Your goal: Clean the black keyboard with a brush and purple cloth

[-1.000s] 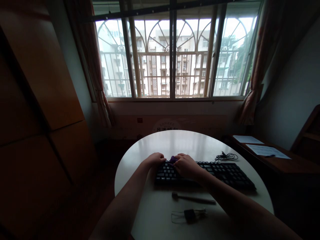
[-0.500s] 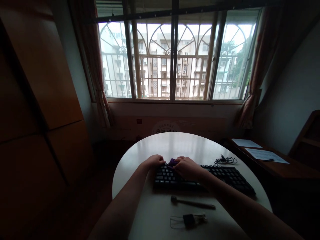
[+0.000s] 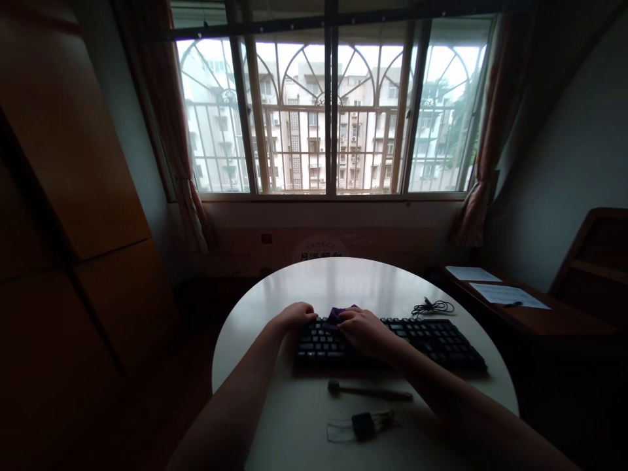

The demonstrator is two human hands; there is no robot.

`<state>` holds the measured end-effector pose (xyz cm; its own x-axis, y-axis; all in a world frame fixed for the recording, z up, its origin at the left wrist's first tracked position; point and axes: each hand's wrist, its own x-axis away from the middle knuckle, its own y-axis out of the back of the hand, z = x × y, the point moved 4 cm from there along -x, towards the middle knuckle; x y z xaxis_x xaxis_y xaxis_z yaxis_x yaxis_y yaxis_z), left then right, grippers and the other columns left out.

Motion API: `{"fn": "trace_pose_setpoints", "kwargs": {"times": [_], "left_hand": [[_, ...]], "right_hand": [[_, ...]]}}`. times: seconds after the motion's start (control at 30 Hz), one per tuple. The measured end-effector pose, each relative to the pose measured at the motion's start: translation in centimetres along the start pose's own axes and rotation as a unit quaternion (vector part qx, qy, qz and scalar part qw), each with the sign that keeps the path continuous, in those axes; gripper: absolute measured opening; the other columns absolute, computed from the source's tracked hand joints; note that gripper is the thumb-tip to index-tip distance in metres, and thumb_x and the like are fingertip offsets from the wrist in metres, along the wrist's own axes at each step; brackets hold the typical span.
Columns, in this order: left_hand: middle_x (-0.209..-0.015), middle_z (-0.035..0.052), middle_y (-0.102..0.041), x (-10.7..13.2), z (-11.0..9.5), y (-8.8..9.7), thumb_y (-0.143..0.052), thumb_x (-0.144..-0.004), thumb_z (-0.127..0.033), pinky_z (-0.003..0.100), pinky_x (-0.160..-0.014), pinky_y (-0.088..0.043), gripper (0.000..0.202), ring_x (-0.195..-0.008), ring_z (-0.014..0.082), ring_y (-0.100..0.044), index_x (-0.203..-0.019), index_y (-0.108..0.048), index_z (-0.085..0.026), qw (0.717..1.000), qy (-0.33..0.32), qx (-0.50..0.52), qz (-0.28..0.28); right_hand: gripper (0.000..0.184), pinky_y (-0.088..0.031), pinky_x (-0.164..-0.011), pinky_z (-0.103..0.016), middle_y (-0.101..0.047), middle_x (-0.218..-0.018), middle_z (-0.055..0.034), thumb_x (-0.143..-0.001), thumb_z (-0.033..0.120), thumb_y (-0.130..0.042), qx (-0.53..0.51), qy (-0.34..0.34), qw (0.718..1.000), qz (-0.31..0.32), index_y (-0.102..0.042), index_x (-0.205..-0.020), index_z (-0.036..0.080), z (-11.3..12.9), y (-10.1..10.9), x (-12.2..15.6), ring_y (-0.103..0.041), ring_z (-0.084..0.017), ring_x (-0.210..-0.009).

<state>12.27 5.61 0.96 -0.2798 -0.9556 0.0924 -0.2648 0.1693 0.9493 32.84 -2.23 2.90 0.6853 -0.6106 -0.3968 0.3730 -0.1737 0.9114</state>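
On a round white table lies a black keyboard (image 3: 441, 343), its left part under my hands. My left hand (image 3: 296, 315) is closed at the keyboard's far left corner, the fingers curled against its edge. Bunched in the fingers of my right hand (image 3: 366, 329) is a purple cloth (image 3: 335, 316), pressed on the upper rows of keys. That hand hides the keys beneath it. Nearer to me lies a toothbrush (image 3: 370, 392) with dark bristles. Below the brush is a wire keycap puller (image 3: 363, 425) with a black middle piece.
A coiled black cable (image 3: 434, 306) sits behind the keyboard's right part. The round table's (image 3: 235, 366) edge curves around on both sides. To the right, papers (image 3: 510, 294) lie on a brown wooden surface. A wooden cabinet (image 3: 112, 281) stands at the left, and a window is ahead.
The whole view has shifted slightly, so everything appears further left. More of the purple cloth now shows around my right fingers. My left hand stays at the keyboard's corner.
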Motion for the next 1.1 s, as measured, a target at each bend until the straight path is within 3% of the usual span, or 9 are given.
{"fn": "trace_pose_setpoints", "kwargs": {"times": [0.23,0.63,0.83,1.1], "left_hand": [[-0.089,0.0052,-0.071,-0.5,0.4,-0.3,-0.048,-0.083,-0.044,0.026,-0.064,-0.04,0.035,-0.08,0.0201,-0.062,-0.089,-0.071,-0.018,1.0,-0.015,-0.007,-0.007],[-0.085,0.0042,-0.07,-0.7,0.6,-0.4,-0.049,-0.083,-0.045,0.026,-0.062,-0.04,0.034,-0.077,0.0192,-0.061,-0.088,-0.07,-0.019,1.0,-0.011,-0.003,-0.007],[-0.085,0.0045,-0.07,-0.7,0.3,-0.3,-0.048,-0.083,-0.044,0.026,-0.063,-0.04,0.034,-0.079,0.0194,-0.061,-0.086,-0.07,-0.018,1.0,-0.007,-0.011,-0.005],[-0.087,0.0047,-0.07,-0.5,0.3,-0.3,-0.048,-0.083,-0.045,0.026,-0.064,-0.041,0.035,-0.08,0.0199,-0.062,-0.088,-0.07,-0.019,1.0,-0.003,-0.006,0.0]], "right_hand": [[0.029,-0.043,-0.09,-0.031,-0.071,-0.103,-0.0058,-0.092,0.026,-0.048,0.009,-0.034,0.999,-0.03,-0.076,-0.093,0.023,0.1,-0.8,-0.4,-0.06,-0.021,-0.1],[0.028,-0.042,-0.09,-0.032,-0.07,-0.095,-0.0056,-0.09,0.023,-0.05,0.025,-0.025,0.998,-0.05,-0.076,-0.081,0.022,0.8,-0.6,-0.1,-0.058,-0.021,-0.098],[0.026,-0.041,-0.093,-0.033,-0.07,-0.1,-0.0058,-0.09,0.024,-0.05,0.017,-0.043,0.998,-0.043,-0.076,-0.09,0.023,0.6,-0.7,-0.3,-0.057,-0.021,-0.101],[0.029,-0.036,-0.101,-0.037,-0.069,-0.109,-0.0063,-0.091,0.026,-0.048,0.024,-0.053,0.998,-0.035,-0.076,-0.088,0.023,1.0,-0.1,0.1,-0.055,-0.023,-0.108]]}}
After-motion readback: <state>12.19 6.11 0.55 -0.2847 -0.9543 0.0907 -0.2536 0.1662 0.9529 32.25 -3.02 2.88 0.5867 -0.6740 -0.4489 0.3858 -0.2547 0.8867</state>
